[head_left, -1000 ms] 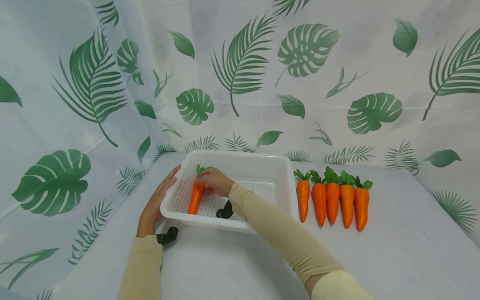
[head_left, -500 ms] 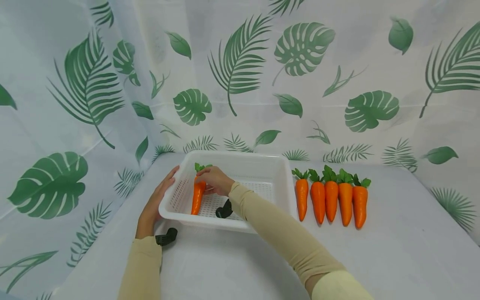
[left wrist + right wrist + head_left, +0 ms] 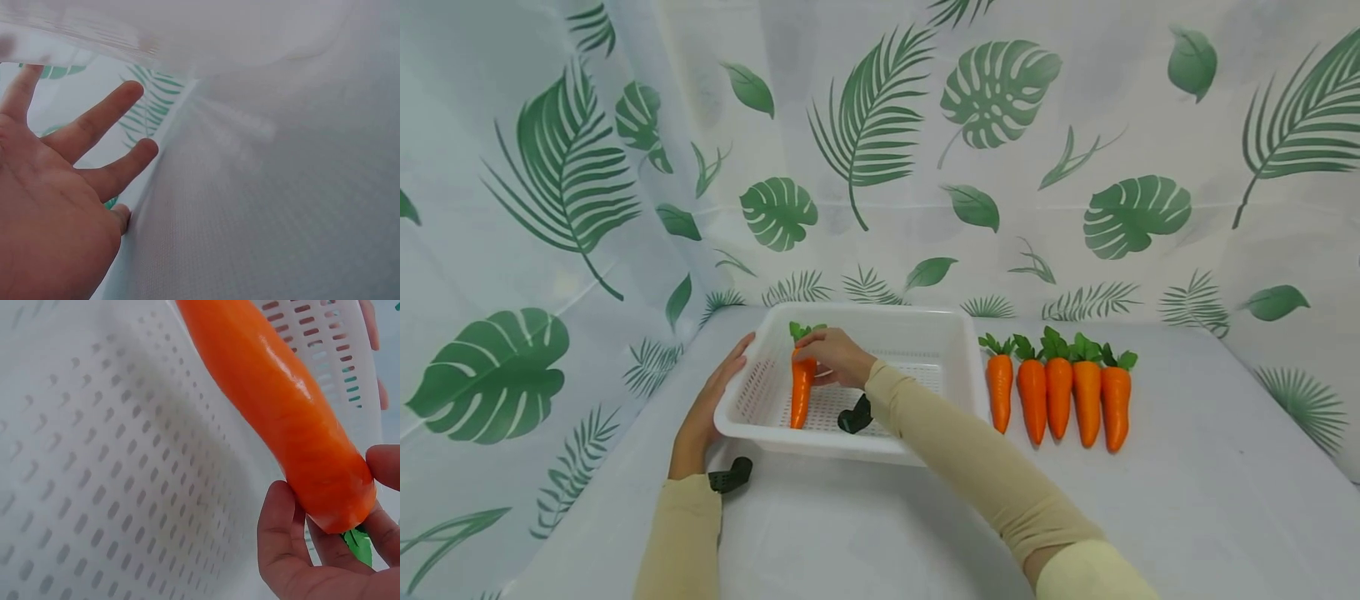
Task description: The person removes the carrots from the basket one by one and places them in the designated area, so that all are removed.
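My right hand [image 3: 838, 354] pinches an orange carrot [image 3: 802, 392] near its leafy top, inside a white perforated plastic basket [image 3: 857, 451]. The carrot stands at a slant near the basket's left wall, leaves at the back, thin end to the front. In the right wrist view, thumb and fingers grip the carrot [image 3: 281, 406] at its thick end, and a bit of green leaf [image 3: 357, 545] shows between them. My left hand [image 3: 711, 408] rests along the basket's left outer side. Its fingers are straight and spread in the left wrist view, below the basket's edge [image 3: 125, 40].
Right of the basket, several carrots [image 3: 1060, 396] lie side by side in a row on the white table [image 3: 1195, 500], leaves to the back. A leaf-patterned curtain [image 3: 880, 167] bounds the back and left. Black wrist devices [image 3: 732, 476] sit by each hand.
My right hand has shifted the carrot slightly right, away from the basket's left wall, still holding it. My left hand keeps its place on the basket. The head view has drifted a little.
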Demonstrator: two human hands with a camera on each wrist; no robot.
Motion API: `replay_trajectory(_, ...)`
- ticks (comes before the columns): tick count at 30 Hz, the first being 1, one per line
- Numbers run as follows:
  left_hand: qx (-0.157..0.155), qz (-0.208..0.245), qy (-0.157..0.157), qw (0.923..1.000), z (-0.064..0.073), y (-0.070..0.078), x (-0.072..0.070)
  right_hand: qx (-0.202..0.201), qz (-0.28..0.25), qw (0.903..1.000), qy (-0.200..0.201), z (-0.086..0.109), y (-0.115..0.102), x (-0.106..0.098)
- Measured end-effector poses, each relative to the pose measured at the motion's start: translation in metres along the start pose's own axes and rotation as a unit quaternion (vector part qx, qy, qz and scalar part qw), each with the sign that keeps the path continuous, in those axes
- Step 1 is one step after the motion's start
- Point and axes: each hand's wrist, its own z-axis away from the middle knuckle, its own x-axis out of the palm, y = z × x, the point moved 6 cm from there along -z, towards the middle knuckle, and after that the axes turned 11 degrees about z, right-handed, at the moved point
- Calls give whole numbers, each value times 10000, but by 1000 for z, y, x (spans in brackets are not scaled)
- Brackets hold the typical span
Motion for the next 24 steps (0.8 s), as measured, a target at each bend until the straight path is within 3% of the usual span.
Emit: replay_trajectory(24, 73, -10, -10, 10000, 4, -3, -4, -131, -170, 9995, 235, 35, -6, -47)
